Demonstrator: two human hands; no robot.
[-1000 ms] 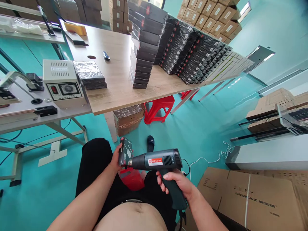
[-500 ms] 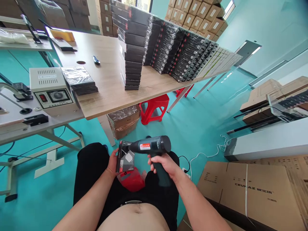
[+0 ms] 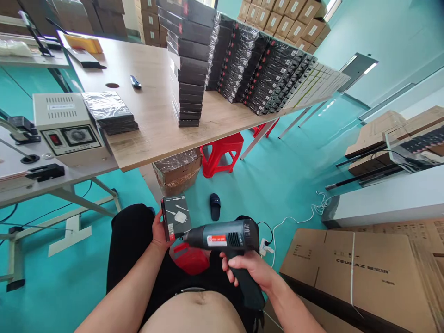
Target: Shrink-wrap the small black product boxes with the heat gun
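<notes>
My left hand [image 3: 160,233] grips a small black charger box [image 3: 176,213] by its left edge, over my lap. A white charger and cable are printed on the side facing me. Wrapped round the handle of a dark heat gun [image 3: 222,235] is my right hand [image 3: 248,267]. The gun lies level, its nozzle pointing left at the lower right corner of the box. Whether nozzle and box touch, I cannot tell. Below them, between my legs, shows a red stool seat [image 3: 190,259].
A wooden table [image 3: 149,143] ahead bears stacked black boxes [image 3: 190,69] and a wrapped pack [image 3: 109,111]. Left of it stands a control unit with a dial [image 3: 69,127]. A red stool [image 3: 222,152], a slipper [image 3: 215,206] and large cartons [image 3: 347,268] are on the floor.
The heat gun has moved down and right, from the box's upper part to its lower corner. The box has risen slightly left, with its printed side more in view.
</notes>
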